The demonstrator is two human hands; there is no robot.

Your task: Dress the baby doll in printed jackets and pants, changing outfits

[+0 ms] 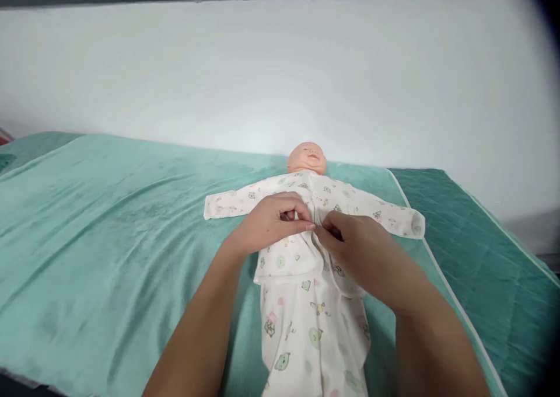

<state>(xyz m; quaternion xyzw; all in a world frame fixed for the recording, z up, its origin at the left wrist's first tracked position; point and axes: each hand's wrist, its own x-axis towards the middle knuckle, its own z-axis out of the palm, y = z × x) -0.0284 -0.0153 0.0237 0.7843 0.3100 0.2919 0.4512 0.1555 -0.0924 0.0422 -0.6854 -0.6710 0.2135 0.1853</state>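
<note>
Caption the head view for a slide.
Left hand and right hand pinch the front of a patterned top on a doll lying on teal cloth.

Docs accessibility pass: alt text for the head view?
A person's left hand and right hand pinch at the front of a printed white top on a baby doll. The doll lies face up in similarly printed trousers, sleeves spread, on a light green blanket near a white wall.

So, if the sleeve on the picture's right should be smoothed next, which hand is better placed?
Probably the right hand: it is nearer that sleeve, while the left hand is over the other half of the shirt.
</note>
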